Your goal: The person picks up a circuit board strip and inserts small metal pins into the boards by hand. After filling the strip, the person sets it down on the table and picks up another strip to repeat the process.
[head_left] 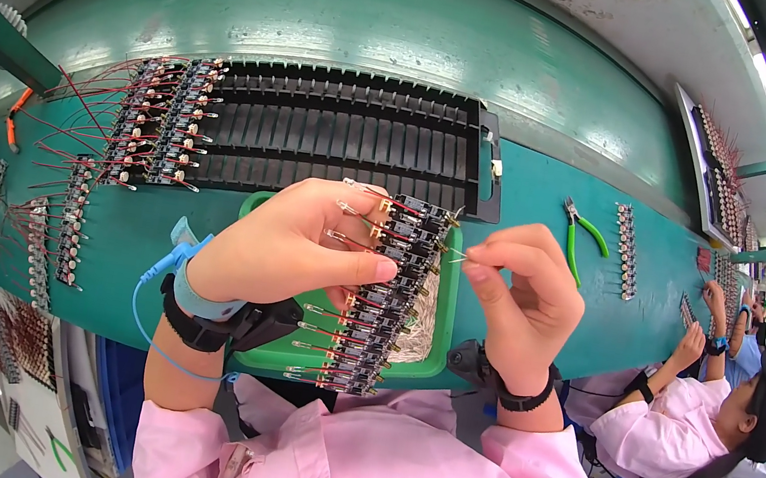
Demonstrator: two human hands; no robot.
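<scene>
Shallow green tray (433, 349) at the table's near edge, holding a heap of thin silvery wire pieces (422, 319). Above it, a long black strip of small switches (385, 290) with red leads, grasped by the left hand (286, 243), thumb pressed on its face. Right hand (525, 298) pinching 1 fine metal pin (457, 255) at the strip's upper end. Behind, a ribbed black plastic rack (339, 136), partly filled with wired switches (164, 122). Green-handled cutters (583, 227) to the right on the smooth green table (564, 128).

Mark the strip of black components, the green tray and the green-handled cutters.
strip of black components (380, 304), head view, mid-strip.
green tray (446, 295), head view, right rim.
green-handled cutters (582, 234), head view, handle.
</scene>
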